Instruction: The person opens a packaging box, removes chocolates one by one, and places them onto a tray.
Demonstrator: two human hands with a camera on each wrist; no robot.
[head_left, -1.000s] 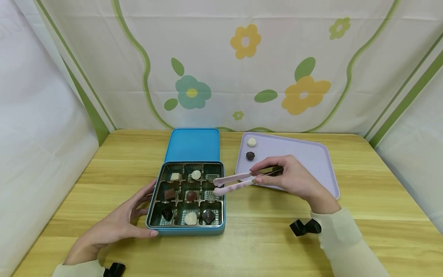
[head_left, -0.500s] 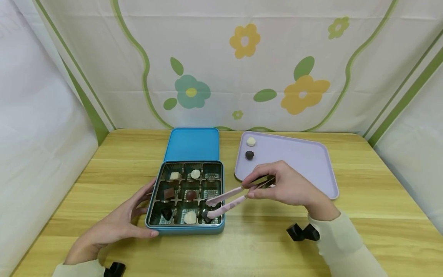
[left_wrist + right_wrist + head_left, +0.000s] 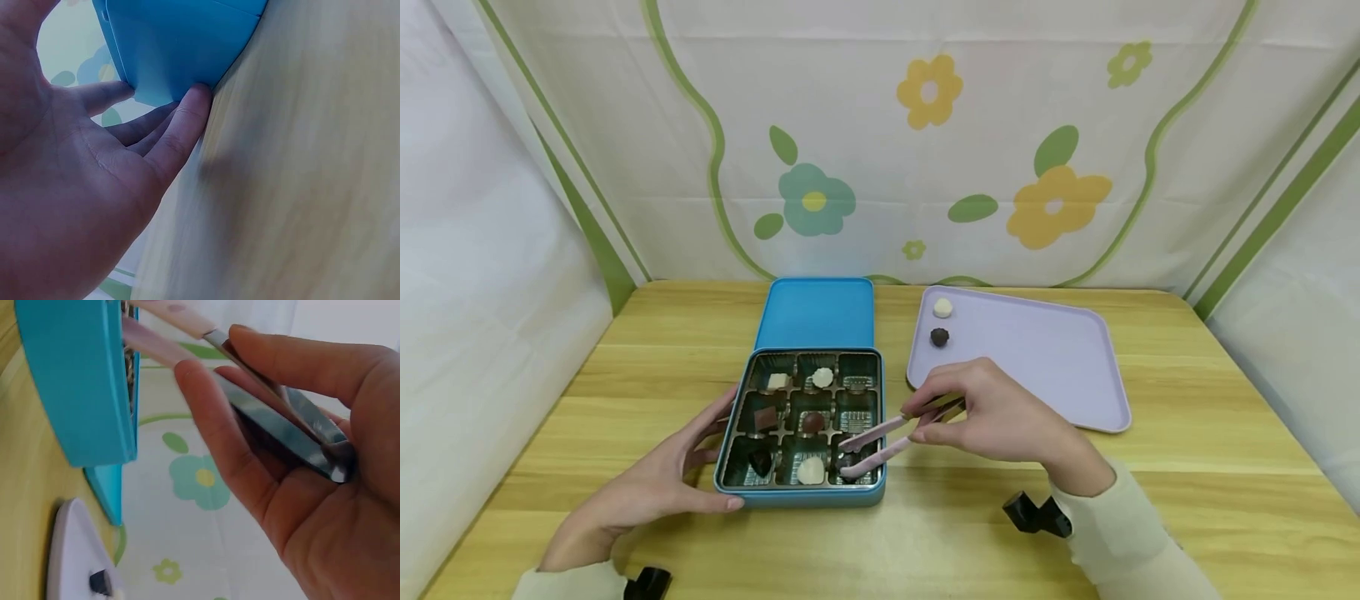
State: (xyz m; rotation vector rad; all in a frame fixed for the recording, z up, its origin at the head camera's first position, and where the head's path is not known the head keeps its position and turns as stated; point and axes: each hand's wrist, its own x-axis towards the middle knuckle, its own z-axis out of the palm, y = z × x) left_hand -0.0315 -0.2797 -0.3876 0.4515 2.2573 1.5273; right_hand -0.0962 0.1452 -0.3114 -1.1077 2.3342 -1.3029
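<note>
Head view: the right hand [image 3: 992, 417] has its grip closed on the tongs [image 3: 880, 456], pinched between thumb and fingers, with the tips parted inside the near-right compartment of the blue box [image 3: 797, 500], at a dark chocolate [image 3: 847, 459]; tip contact cannot be determined. The left hand [image 3: 651, 483] has its grip spread, fingers extended and touching the box's left side. On the worktop [image 3: 940, 533], right of the box, lies a lilac tray [image 3: 1022, 358].
</note>
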